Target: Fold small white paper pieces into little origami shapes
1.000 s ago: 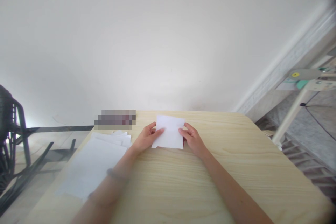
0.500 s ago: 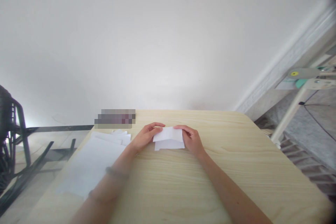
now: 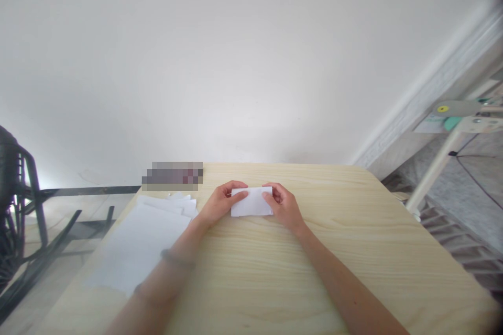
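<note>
A small folded sheet of white paper (image 3: 251,203) is held between my two hands, near the far side of the wooden table (image 3: 251,277). My left hand (image 3: 220,201) pinches its upper left edge, thumb in front and fingers behind. At the upper right edge my right hand (image 3: 285,205) grips the paper the same way, its thumb pressed on the front face. The fingertips behind the paper are partly hidden. Dark bands circle my left wrist and forearm.
Several loose white sheets (image 3: 145,235) lie on the table's left side, partly under my left forearm. A blurred-out object (image 3: 173,176) sits at the far left corner. A white wall rises behind. A black chair (image 3: 27,193) stands left, a white metal frame (image 3: 440,167) right.
The paper's two layers, which stood apart with the lower one showing below, now lie almost flush as one smaller rectangle. Both thumbs have come onto its front face.
</note>
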### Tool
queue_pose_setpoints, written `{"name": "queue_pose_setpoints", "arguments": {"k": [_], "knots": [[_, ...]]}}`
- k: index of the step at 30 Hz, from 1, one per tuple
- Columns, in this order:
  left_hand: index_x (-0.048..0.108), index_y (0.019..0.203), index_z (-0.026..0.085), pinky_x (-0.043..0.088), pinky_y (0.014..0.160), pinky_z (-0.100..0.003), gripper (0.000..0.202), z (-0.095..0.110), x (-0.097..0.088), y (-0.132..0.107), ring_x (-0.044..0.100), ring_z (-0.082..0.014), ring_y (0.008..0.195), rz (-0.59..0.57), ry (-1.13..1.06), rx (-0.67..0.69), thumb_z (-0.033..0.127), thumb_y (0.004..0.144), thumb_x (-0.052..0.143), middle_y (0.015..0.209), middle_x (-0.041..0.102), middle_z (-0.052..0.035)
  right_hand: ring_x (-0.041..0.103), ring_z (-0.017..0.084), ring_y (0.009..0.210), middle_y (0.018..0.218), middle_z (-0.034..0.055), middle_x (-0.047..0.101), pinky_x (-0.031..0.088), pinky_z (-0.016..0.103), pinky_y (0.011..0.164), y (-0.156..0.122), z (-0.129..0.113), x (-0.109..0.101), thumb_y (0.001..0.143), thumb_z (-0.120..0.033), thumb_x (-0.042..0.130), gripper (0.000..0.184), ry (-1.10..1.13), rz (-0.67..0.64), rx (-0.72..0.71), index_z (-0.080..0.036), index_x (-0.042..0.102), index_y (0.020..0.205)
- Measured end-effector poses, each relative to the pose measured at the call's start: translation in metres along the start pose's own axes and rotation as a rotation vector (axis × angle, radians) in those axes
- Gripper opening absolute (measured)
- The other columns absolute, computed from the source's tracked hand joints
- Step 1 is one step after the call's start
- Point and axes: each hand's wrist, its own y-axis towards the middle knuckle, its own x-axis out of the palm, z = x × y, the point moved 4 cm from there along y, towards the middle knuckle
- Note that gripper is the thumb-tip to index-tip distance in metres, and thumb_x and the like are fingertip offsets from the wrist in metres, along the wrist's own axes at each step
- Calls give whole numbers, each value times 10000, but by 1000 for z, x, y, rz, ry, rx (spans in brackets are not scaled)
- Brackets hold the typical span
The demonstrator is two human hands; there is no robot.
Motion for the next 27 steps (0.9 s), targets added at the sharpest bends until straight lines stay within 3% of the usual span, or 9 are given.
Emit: {"name": "queue_pose_setpoints", "arguments": {"k": [8, 14, 27], "knots": [[610, 903, 161, 358, 472, -194, 339, -1, 2, -1, 486, -109, 561, 32, 74, 17, 412, 675, 609, 707, 595, -10, 475, 113, 521, 610, -7, 540, 371, 217, 471, -1, -4, -1, 731, -438, 531, 357, -89, 55, 3, -185, 548, 981], [596, 887, 152, 328, 434, -182, 313, -1, 5, -1, 453, -89, 495, -32, 7, -44, 401, 697, 596, 611, 553, 12, 533, 145, 627, 734, 39, 608, 411, 239, 538, 1, -1, 0, 740, -460, 517, 299, -92, 27, 10, -177, 592, 798], [631, 860, 152, 356, 480, -199, 315, -4, 2, 0, 493, -112, 556, 20, 27, -40, 408, 676, 612, 675, 601, -12, 505, 124, 585, 719, 25, 609, 386, 225, 505, 2, -4, -1, 735, -411, 535, 248, -58, -15, -4, -179, 600, 794]]}}
